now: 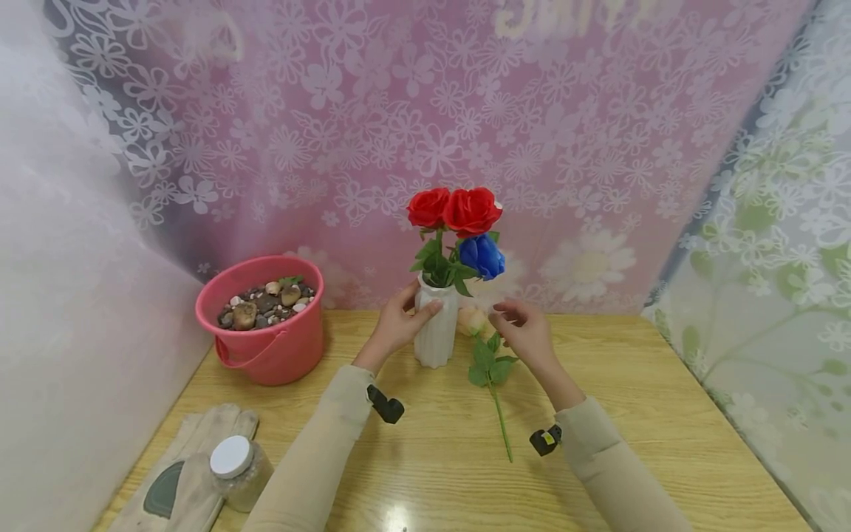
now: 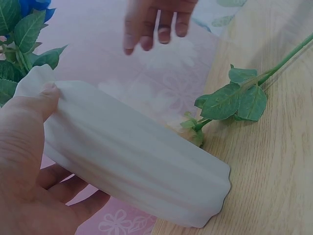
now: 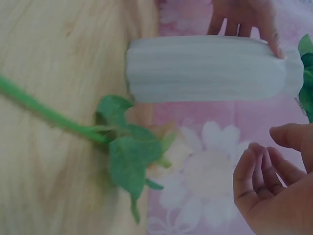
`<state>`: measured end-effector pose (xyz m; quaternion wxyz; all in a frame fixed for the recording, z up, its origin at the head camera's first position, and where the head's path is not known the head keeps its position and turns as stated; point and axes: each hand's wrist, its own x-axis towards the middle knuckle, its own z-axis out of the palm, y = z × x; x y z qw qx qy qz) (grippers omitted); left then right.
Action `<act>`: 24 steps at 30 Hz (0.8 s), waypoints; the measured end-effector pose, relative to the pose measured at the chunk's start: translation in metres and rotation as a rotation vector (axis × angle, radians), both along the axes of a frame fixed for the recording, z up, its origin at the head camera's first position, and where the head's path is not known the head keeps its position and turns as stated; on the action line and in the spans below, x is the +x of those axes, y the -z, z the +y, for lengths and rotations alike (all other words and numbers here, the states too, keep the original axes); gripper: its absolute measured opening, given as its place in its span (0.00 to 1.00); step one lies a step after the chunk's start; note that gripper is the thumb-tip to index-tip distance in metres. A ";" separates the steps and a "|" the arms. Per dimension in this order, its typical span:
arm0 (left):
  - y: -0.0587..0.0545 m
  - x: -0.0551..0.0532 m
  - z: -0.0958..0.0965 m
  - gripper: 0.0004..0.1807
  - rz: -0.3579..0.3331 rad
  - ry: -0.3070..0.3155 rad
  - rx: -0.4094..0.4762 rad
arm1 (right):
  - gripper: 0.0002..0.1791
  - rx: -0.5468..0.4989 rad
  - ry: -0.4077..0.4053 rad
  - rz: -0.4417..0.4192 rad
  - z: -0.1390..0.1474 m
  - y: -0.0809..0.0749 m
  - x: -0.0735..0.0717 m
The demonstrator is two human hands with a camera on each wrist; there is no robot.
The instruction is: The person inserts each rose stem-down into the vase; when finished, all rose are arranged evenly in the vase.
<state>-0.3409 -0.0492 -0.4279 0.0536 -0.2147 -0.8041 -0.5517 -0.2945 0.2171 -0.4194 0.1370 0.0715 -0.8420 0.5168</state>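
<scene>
A white fluted vase [image 1: 435,336] stands upright on the table, and my left hand [image 1: 397,327] grips its upper part, thumb across the front near the rim. Two red roses [image 1: 472,212] and a blue rose [image 1: 483,257] with green leaves rise out of it. Right of the vase lies a pale peach rose [image 1: 473,321], its leafy green stem [image 1: 500,417] pointing toward me. My right hand [image 1: 530,338] hovers just above and right of that bloom, fingers loosely bent. In the right wrist view nothing sits between the right thumb and fingers.
A pink bucket [image 1: 286,355] of pebbles and shells is at the back left. Nearer on the left, a lidded glass jar [image 1: 242,473] stands beside work gloves [image 1: 193,462] on the wood-grain table [image 1: 598,384]. A floral curtain [image 1: 372,133] hangs right behind the vase.
</scene>
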 end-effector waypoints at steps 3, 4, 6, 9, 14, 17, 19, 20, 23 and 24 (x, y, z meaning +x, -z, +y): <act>0.000 0.000 0.000 0.40 0.004 0.004 0.000 | 0.19 0.009 -0.015 -0.071 0.006 0.008 0.003; 0.000 0.000 0.000 0.40 0.005 0.005 0.000 | 0.20 0.013 -0.018 -0.092 0.008 0.011 0.004; 0.000 0.000 0.000 0.40 0.006 0.005 0.002 | 0.21 0.026 -0.031 -0.133 0.011 0.017 0.006; 0.000 -0.001 0.000 0.40 0.006 0.004 0.004 | 0.22 0.035 -0.052 -0.191 0.015 0.028 0.009; 0.001 -0.002 0.000 0.40 0.017 0.005 0.010 | 0.24 0.090 -0.116 -0.246 0.022 0.045 0.013; 0.001 -0.002 0.001 0.40 0.016 0.004 0.011 | 0.23 0.118 -0.132 -0.274 0.024 0.051 0.015; 0.001 -0.001 0.001 0.40 0.016 0.006 0.011 | 0.22 0.140 -0.136 -0.279 0.024 0.055 0.015; 0.000 -0.001 0.001 0.39 0.019 0.006 0.012 | 0.22 0.159 -0.136 -0.279 0.024 0.057 0.016; 0.000 0.001 0.001 0.39 0.027 0.008 0.016 | 0.22 0.207 -0.133 -0.275 0.024 0.062 0.016; -0.001 0.001 0.001 0.39 0.026 0.006 0.018 | 0.23 0.218 -0.135 -0.275 0.025 0.063 0.016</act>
